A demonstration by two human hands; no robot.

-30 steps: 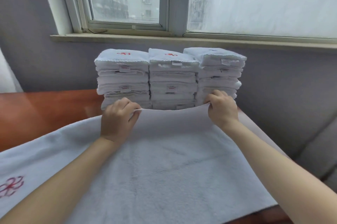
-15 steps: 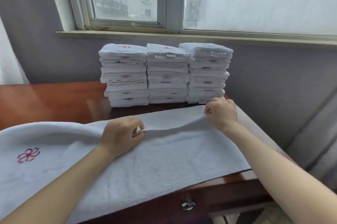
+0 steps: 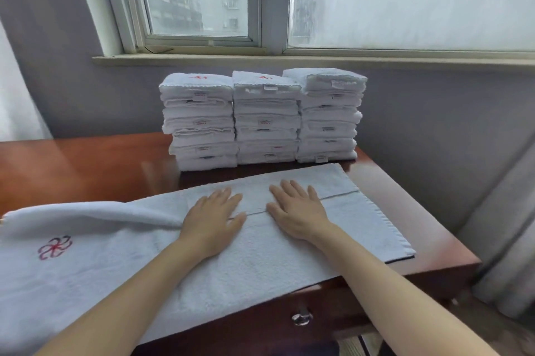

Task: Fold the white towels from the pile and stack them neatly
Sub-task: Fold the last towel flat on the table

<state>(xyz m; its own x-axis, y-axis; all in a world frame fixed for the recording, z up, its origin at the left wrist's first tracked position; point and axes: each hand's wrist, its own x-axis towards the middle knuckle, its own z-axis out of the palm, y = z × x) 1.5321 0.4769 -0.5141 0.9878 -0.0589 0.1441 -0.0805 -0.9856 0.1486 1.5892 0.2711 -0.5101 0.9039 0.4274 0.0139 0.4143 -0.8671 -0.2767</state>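
- The white terry towel [image 3: 260, 263] lies across the reddish-brown wooden tabletop [image 3: 86, 164] with its long axis running left to right. Its left end, carrying the red embroidered flower emblem [image 3: 55, 247], reaches well past my left hand [image 3: 212, 221], and the far edge there is humped in a loose roll.
- My left hand lies palm down on the towel where that roll ends, fingers [image 3: 228, 197] straight and slightly spread, pinching nothing.
- Beyond both hands, three stacks of folded white towels [image 3: 265, 121] stand side by side, just past the towel's far edge.
- My right hand [image 3: 298, 210] lies flat near the left, not touching it, fingers spread, pressing the folded-over flap, whose edge runs off rightward.
- The right end looks flat already. The unsettled length lies leftward, so I judge my left hand the nearer one for it.
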